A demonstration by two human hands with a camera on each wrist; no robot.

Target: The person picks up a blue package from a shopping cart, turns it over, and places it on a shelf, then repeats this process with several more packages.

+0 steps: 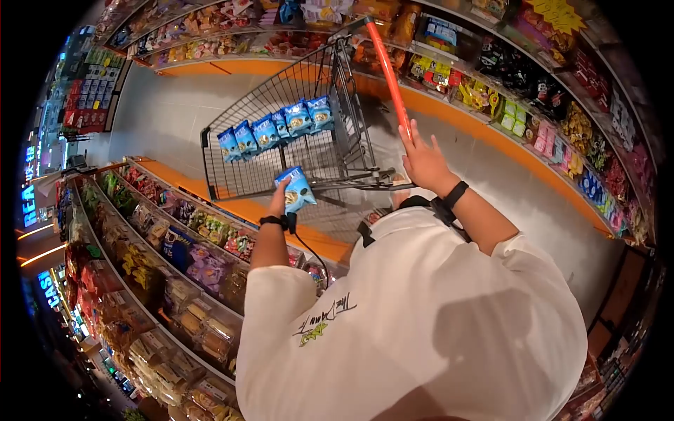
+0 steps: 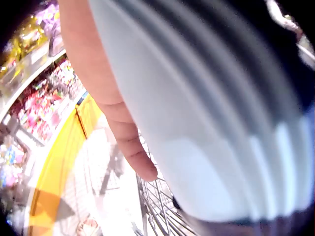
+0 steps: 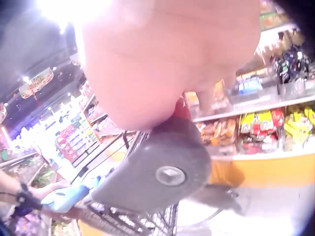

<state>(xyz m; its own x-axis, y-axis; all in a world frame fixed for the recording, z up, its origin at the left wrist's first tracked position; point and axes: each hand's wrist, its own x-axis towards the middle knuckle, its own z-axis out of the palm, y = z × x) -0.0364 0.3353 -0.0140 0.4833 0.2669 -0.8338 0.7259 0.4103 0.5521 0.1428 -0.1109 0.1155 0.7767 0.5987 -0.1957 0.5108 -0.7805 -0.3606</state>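
Note:
My left hand (image 1: 278,201) holds a blue snack bag (image 1: 295,188) just over the near side of the wire shopping cart (image 1: 239,179). The left wrist view shows a finger (image 2: 130,137) lying along the pale, ridged side of that bag. Several matching blue snack bags (image 1: 265,131) stand in a row inside the cart. My right hand (image 1: 426,167) rests on the end of the red cart handle (image 1: 387,70), its fingers extended. From the right wrist, the palm (image 3: 162,54) lies over the handle's grey end piece (image 3: 157,167).
Shelves of packaged snacks (image 1: 189,259) line the left side, and more shelves (image 1: 505,105) curve along the far and right sides above an orange base (image 1: 484,133). Grey tiled floor (image 1: 165,105) runs under and beyond the cart.

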